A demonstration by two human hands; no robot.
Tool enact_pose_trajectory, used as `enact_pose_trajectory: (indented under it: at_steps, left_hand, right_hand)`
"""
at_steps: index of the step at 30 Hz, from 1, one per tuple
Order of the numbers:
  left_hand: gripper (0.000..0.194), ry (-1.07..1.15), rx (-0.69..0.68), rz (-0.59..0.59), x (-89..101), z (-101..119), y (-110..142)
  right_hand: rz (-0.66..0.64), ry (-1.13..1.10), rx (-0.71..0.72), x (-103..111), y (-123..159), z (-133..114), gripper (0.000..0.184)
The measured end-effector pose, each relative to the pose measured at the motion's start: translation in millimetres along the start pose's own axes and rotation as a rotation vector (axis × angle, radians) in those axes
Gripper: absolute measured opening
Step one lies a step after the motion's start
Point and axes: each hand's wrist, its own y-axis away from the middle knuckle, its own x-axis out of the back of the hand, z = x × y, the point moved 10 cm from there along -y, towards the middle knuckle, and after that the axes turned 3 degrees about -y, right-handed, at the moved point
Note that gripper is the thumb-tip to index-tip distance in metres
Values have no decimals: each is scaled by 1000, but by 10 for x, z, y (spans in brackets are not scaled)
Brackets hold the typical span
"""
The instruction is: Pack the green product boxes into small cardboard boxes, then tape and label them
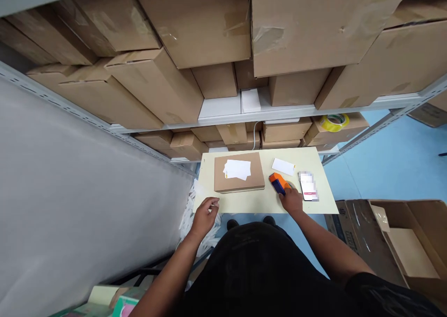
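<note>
My right hand (292, 201) is closed around the handle of an orange and dark blue tape dispenser (278, 183) on the right half of the cream tabletop (244, 203). Part of its tape roll shows beside my fingers. My left hand (206, 211) hovers at the table's near left edge, loosely curled, thumb and fingers apart, with nothing visible in it. Just beyond it lies a flat brown cardboard box (256, 173), with overlapping white cards (238, 168) on top. Another white card (283, 166) rests behind the dispenser, and a phone (308, 186) with a lit screen lies right of it.
Metal shelving (223, 118) packed with cardboard boxes (199, 26) rises behind the table. A yellow tape roll (334, 122) sits on a lower-shelf box. An open carton (412, 242) stands on the floor at right; a grey wall (80, 191) runs along the left, with white scraps (190, 214) below.
</note>
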Motion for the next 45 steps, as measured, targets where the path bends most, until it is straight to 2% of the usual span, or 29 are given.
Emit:
enact_pose_trajectory:
  at_steps: [2,4,7,10,14,17,20,22,24,26,29,32,37,41,43,45]
  left_hand:
    - [23,7,-55,-42,-120,337,-29]
    - [22,26,-105,-82,-279,677,-119]
    - [21,50,-158,-148,-554,1154,-332]
    - [22,50,-193,-210,-781,1538,-533]
    - [26,12,-196,-304,-967,1814,-715]
    - [34,5,-146,-406,-1105,1875,-882]
    - [49,104,72,-593,-1360,1775,-1034]
    - [58,163,212,-726,-1542,1706,-1049]
    - [63,153,255,-831,-1675,1669,-1015]
    - [58,126,238,-896,-1756,1637,-956]
    - [41,162,224,-960,-1837,1577,-845]
    - [26,131,231,-964,-1885,1501,-816]
    - [19,-211,106,-919,-1966,1531,-975]
    - [20,-403,-14,-833,-2010,1642,-1262]
    - [22,-500,-91,-773,-2030,1709,-1450]
    - [25,-611,-141,-764,-2111,1745,-1609]
  right_hand:
    - [-62,-310,-84,67,2,183,25]
    - [-149,-736,-164,94,38,298,21]
    - [-214,-1301,-224,193,120,260,25]
    - [-296,-1524,-248,269,227,59,37]
    - [-393,-1587,-277,284,388,-227,61]
    - [-377,-1639,-306,247,497,-337,66]
    - [-307,-1715,-313,188,613,-415,63]
    - [-228,-1724,-279,174,696,-467,59]
    - [-147,-1724,-255,161,794,-507,56]
    - [-87,-1730,-261,125,903,-523,57]
    - [-26,-1739,-298,64,1042,-484,58]
    - [3,-1696,-325,37,1097,-396,55]
    - [-74,-1602,-339,33,957,-262,57]
    - [-181,-1561,-350,-9,875,-42,59]
    - [-219,-1559,-369,-54,909,135,58]
    - [-244,-1584,-409,-121,968,311,57]
